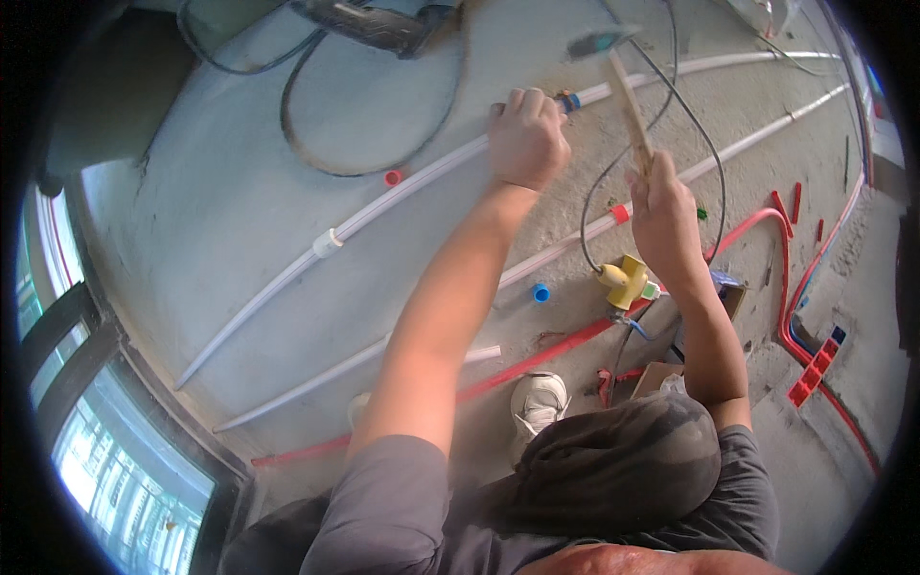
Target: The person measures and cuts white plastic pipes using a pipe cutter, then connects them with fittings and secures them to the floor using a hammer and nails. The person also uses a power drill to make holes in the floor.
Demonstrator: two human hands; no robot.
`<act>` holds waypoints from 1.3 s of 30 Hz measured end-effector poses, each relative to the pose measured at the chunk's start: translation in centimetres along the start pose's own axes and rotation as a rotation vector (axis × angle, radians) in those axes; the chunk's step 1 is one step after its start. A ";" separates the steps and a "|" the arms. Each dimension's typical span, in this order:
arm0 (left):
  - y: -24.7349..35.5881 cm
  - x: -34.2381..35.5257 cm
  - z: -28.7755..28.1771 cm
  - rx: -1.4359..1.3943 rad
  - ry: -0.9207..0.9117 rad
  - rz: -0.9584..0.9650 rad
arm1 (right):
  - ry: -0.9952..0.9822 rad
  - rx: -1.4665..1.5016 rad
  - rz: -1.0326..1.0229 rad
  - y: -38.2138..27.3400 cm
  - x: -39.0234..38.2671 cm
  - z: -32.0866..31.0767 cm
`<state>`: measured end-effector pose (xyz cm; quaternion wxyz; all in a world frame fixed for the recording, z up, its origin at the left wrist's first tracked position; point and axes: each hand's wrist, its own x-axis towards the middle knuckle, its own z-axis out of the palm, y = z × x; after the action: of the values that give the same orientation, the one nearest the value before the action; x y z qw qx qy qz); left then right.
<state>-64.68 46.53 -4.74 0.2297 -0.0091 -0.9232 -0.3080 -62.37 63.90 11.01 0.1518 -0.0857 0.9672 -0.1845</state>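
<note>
A long white pipe [412, 185] runs diagonally across the concrete floor, with a white coupling [328, 243] around it at the left. My left hand [528, 136] is closed over this pipe, just left of a blue fitting [570, 102]. Whether it also pinches something small is hidden. My right hand [663, 206] grips the wooden handle of a hammer [630, 101]. The hammer's head is raised beyond the pipe and smeared by motion. Nearer me lies a second white pipe [565, 241] with a red fitting [620, 214] on it.
A yellow socket block [628, 281] with a dark looping cable lies below my right hand. Loose red [392, 178] and blue [541, 293] rings sit on the floor. Red conduit [575, 337] and a red box [815, 372] lie nearer right; a power tool [369, 27] is at the far side.
</note>
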 end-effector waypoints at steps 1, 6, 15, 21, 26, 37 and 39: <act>-0.2 0.0 0.0 0.004 0.006 0.007 | -0.083 -0.071 -0.011 0.4 0.1 0.5; -0.1 0.1 0.2 -0.019 0.026 -0.042 | 0.077 0.053 0.026 1.8 0.5 2.1; -0.1 -0.2 0.2 0.028 -0.022 -0.006 | 0.042 0.310 0.088 1.3 -1.1 3.6; 0.2 -3.8 -6.3 0.233 -0.141 -0.147 | 0.163 0.214 0.089 0.5 -2.5 1.3; -2.6 -6.7 -10.1 0.301 -0.175 -0.244 | 0.036 0.137 0.059 0.3 -1.4 2.4; -1.9 -7.2 -11.5 0.326 -0.102 -0.185 | 0.035 0.422 0.147 2.8 -3.8 2.8; -0.3 -8.1 -12.0 0.161 -0.079 -0.019 | 0.111 0.454 0.193 4.3 -7.2 2.3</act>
<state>-52.50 40.41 0.05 0.1902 0.0060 -0.9534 -0.2343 -55.35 68.69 9.23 0.1308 0.0537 0.9116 -0.3860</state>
